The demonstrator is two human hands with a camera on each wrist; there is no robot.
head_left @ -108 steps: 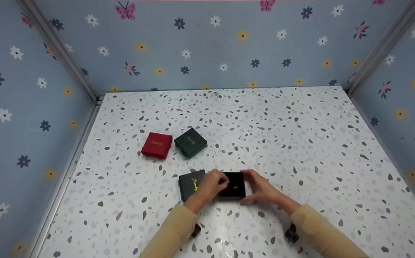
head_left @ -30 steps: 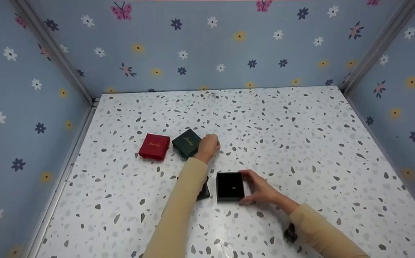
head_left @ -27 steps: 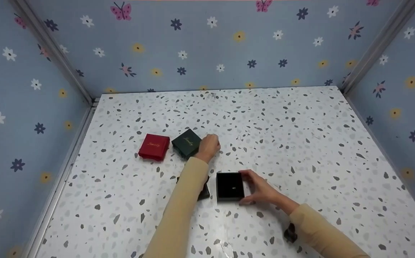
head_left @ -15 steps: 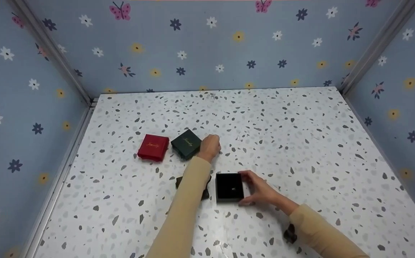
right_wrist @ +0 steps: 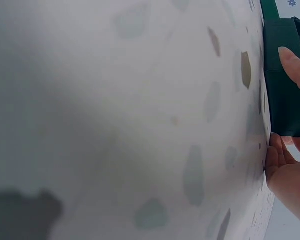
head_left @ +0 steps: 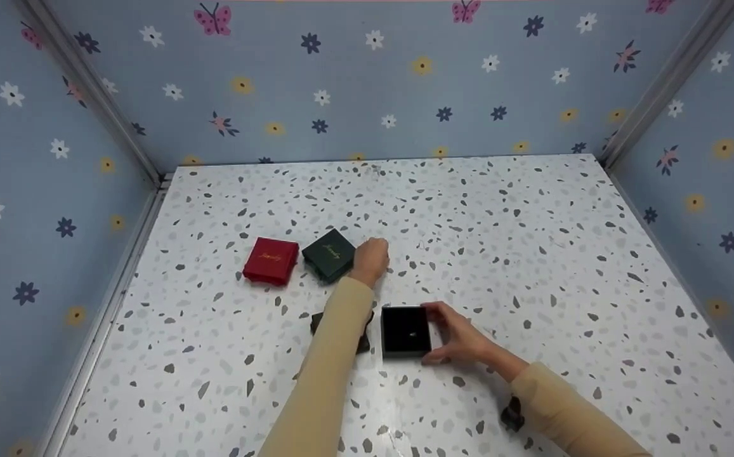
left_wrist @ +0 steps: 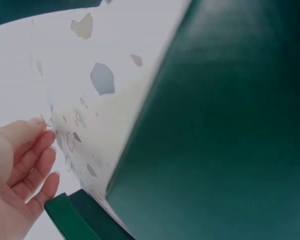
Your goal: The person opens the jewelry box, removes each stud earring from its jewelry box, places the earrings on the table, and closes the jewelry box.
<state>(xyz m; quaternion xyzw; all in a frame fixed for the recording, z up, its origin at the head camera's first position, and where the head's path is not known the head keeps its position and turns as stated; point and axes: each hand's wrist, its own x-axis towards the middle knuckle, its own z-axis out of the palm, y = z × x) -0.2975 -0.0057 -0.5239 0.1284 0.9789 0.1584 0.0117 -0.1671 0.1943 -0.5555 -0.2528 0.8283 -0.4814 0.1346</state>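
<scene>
While the right hand (head_left: 458, 333) has its thumb and fingers bent around the right side of an open dark box (head_left: 405, 355), thumb on the near corner, fingers on the far one, the left hand (head_left: 372, 259) is farther out, just beside the green box (head_left: 328, 255). From the left wrist you can see its thumb and forefinger basically together, other fingers loosely bent, with a thin wiry piece (left_wrist: 46, 124) right at the tips. Honestly can't tell if it's actually pinched. More thin hoop-like bits (left_wrist: 71, 141) lie on the surface near those fingers.

The open box sits on the speckled white surface (head_left: 500, 254), black inside with one tiny shiny bit (head_left: 412, 334) in it. Left of it, another dark thing (head_left: 363, 343) is mostly hidden by the left forearm. Red box (head_left: 270, 261) is left of the green one, close but apart, both with gold lettering on top.
</scene>
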